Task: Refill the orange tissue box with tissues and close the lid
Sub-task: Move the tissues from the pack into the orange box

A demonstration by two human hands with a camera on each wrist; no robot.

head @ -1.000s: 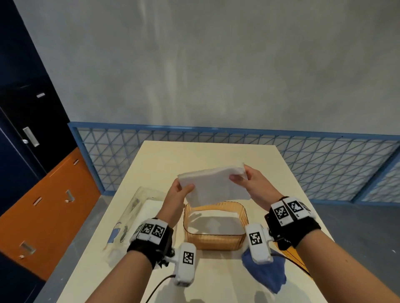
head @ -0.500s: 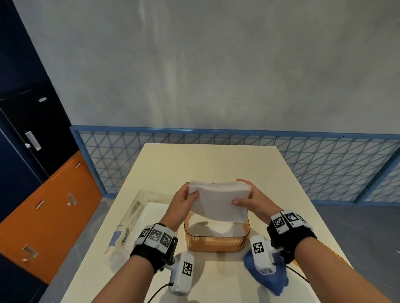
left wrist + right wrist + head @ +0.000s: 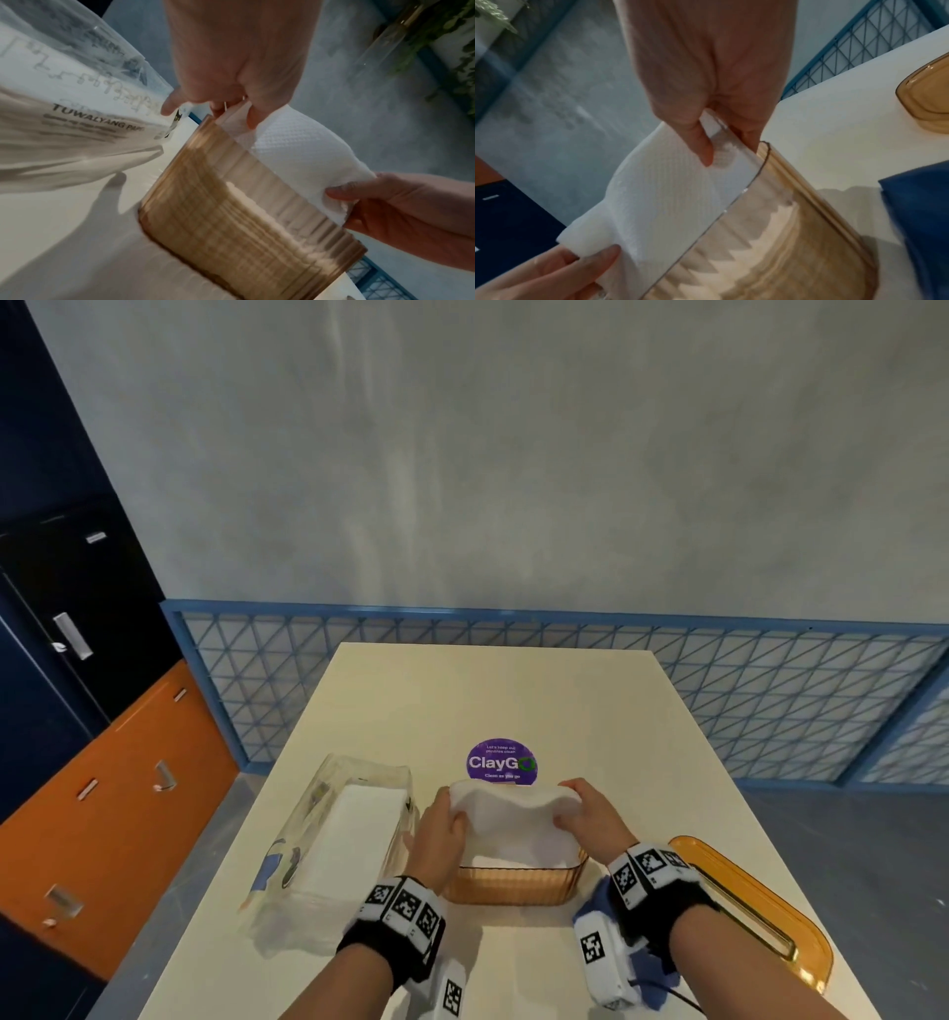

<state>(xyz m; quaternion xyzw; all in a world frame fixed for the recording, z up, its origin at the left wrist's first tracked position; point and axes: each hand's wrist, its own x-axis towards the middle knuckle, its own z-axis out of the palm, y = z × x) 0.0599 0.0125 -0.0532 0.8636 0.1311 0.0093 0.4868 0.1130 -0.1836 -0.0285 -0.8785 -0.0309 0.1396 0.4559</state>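
1. Sagging between both hands, a stack of tissues (image 3: 513, 819) was held over the open orange box (image 3: 513, 883), its lower part already inside the box walls.
2. The stack's left end was pinched by the left hand (image 3: 441, 834), thumb on the near face and fingers behind, as was seen in the left wrist view.
3. The right end was grasped by the right hand (image 3: 590, 819), thumb (image 3: 700, 146) pressed on the tissue's face and fingers curled at the box rim.
4. More white tissue (image 3: 757, 239) was seen through the ribbed wall, lower down in the box.
5. The box stood on a cream table (image 3: 488, 701), at 6 o'clock from a round purple sticker (image 3: 501, 761).
6. The orange lid (image 3: 755, 911) lay flat at 3 o'clock from the box, off it.
7. A clear plastic pack (image 3: 339, 845) with white paper inside lay at 9 o'clock, just beside the left hand.
8. A blue cloth (image 3: 921, 219) lay at about 5 o'clock from the box, partly hidden under the right wrist.
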